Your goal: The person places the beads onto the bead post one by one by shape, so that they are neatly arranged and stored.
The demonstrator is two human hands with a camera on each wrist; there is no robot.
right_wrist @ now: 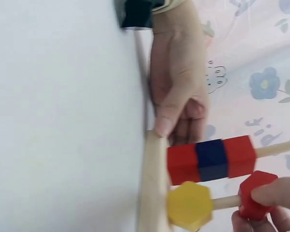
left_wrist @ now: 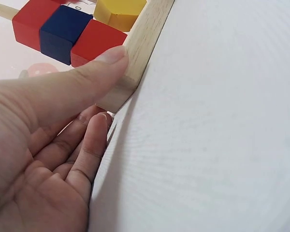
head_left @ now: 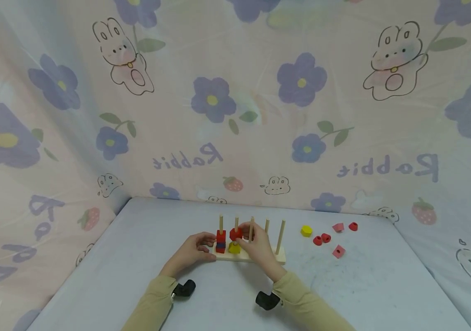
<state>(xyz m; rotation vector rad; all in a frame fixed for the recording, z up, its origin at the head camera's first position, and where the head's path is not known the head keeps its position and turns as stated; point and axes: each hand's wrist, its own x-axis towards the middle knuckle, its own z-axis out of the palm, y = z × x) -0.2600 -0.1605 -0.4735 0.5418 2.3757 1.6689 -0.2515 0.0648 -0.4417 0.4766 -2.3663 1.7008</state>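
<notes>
backdrop cloth | print: "Rabbit", mirrored, repeated

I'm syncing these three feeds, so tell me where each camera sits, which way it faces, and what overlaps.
Head: worn high, looking forward and down at the peg board on the table; both sleeved forearms, left hand and right hand show.
Left wrist: low beside the board's end, facing its stacked red-blue-red cubes; thumb and fingers show.
Right wrist: looks along the board; fingertips pinching a red hexagonal block above the yellow hexagonal block, plus the opposite hand.
Shared: all three see the cubes and yellow block.
</notes>
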